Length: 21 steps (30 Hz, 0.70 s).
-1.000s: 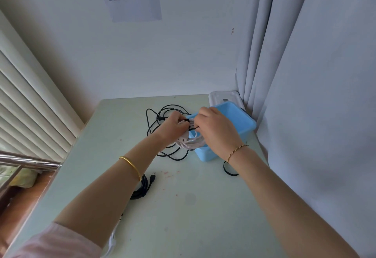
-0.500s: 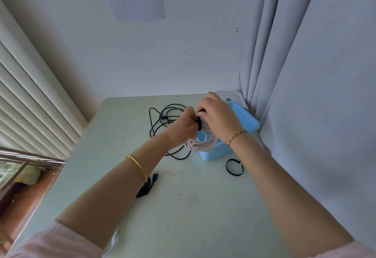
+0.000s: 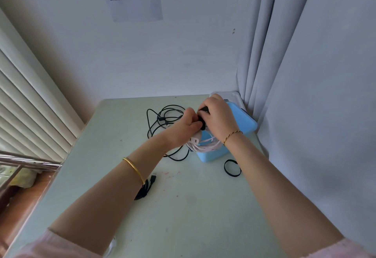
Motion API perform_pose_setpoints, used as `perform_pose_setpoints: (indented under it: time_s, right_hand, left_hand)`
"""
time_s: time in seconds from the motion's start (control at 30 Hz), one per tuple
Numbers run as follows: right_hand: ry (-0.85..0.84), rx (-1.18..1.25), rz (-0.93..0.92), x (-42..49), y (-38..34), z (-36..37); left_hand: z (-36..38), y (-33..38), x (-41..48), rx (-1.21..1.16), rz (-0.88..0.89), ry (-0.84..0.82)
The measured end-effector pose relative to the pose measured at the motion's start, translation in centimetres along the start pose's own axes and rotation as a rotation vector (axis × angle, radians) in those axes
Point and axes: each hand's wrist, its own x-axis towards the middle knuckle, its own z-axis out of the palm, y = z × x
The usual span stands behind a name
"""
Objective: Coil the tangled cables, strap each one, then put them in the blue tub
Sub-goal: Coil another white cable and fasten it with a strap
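strap (image 3: 202,123) pinched between left grip (image 3: 183,128), right grip (image 3: 218,119)

Both arms stretched forward, wrists close — left hand (image 3: 181,131) gripping white cable coil (image 3: 206,146); right hand (image 3: 219,120) curled, pinching black strap (image 3: 202,124)

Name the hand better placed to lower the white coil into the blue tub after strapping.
Right, probably: the right hand pinches the black strap directly over the blue tub; the left hand holds the white coil beside it.

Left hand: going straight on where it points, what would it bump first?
Probably the right hand, pinching the black strap just ahead of the left hand, which grips the white cable; the blue tub lies beyond.
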Motion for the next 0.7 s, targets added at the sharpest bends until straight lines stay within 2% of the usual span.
perform_pose_setpoints:
  time_s: [0.2,0.33,0.5,0.57,0.63,0.7]
  right_hand:
    - [-0.013,-0.011,0.019,0.3,0.2,0.3]
    - [-0.089,0.014,0.057,0.6,0.5,0.2]
    - [-0.369,0.016,0.133,1.5,0.1,-1.3]
    - [-0.425,0.116,0.185,1.3,0.5,-1.2]
    - [-0.442,0.204,0.262,0.9,1.1,-0.9]
    - [-0.386,0.223,0.267,0.3,1.7,-0.6]
  left_hand:
    - [-0.1,-0.2,0.4,0.052,0.000,0.041]
    - [0.0,-0.3,0.1,0.096,0.033,0.020]
    - [0.6,-0.1,-0.3,0.185,0.079,-0.021]
    - [0.9,0.0,-0.5,0.193,0.064,-0.055]
    - [1.1,0.0,-0.6,0.201,0.046,-0.094]
    - [1.1,-0.2,-0.7,0.198,0.029,-0.109]
